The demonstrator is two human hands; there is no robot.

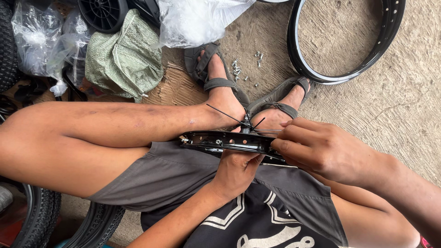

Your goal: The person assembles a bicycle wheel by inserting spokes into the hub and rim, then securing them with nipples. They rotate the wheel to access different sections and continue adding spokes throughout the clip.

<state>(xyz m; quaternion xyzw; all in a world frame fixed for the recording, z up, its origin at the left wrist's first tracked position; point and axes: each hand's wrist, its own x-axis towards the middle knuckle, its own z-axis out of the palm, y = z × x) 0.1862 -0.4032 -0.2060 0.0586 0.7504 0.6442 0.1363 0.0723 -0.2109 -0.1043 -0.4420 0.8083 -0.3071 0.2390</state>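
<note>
A black wheel rim [216, 140] with spoke holes lies edge-on across my lap. My left hand [236, 167] grips it from below, fingers wrapped round its near side. My right hand [317, 147] pinches at the rim's right end, where several thin spokes [229, 117] fan out from a point near my feet. Its fingertips are closed on the rim or a small part there; the part itself is hidden.
A second black rim [342, 76] lies on the concrete at the top right. Small metal nipples [243, 69] are scattered by my sandalled feet. A green sack [124, 57], clear plastic bags [36, 34] and knobbly tyres [41, 213] crowd the left side.
</note>
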